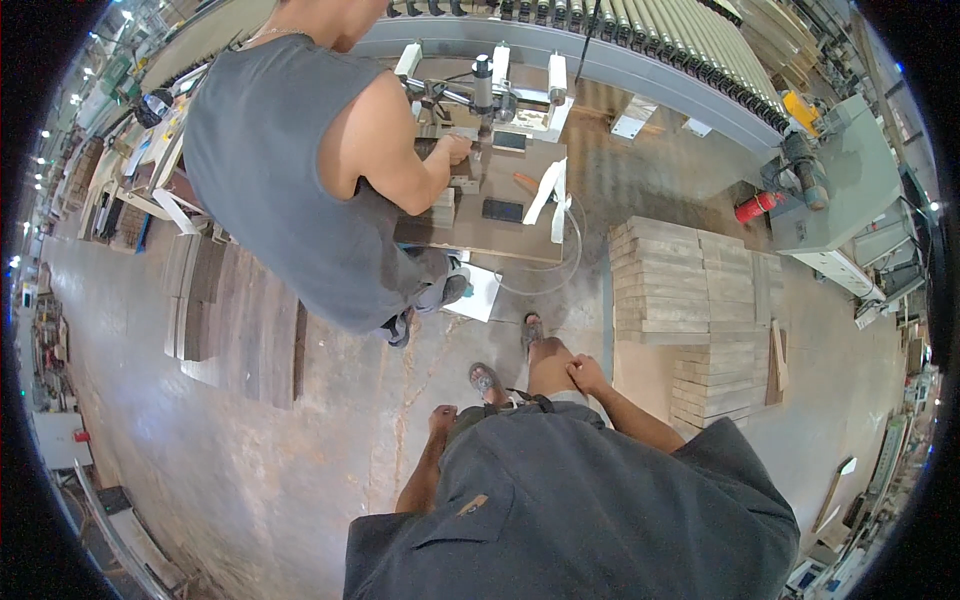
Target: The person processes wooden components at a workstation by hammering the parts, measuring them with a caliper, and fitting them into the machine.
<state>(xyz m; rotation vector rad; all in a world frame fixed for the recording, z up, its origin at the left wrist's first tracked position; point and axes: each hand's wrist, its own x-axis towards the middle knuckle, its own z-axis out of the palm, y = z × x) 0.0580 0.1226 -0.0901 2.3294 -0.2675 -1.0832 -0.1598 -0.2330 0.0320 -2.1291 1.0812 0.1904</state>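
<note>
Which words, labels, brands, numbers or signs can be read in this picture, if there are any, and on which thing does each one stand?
None can be read.
Red cylinder: any marking is too small to read.
Tan patch on the grey shirt: any lettering is too blurred to read.
Flat white piece: no text can be made out.

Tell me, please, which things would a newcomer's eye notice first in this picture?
The eye would probably fall first on the co-worker in a grey sleeveless top, at upper left beside a brown worktable. Next comes the large stack of greyish boards on the floor at right, with a red fire extinguisher beyond it toward the upper right. Lower down, the wearer's right hand is at the bare right leg.
</note>
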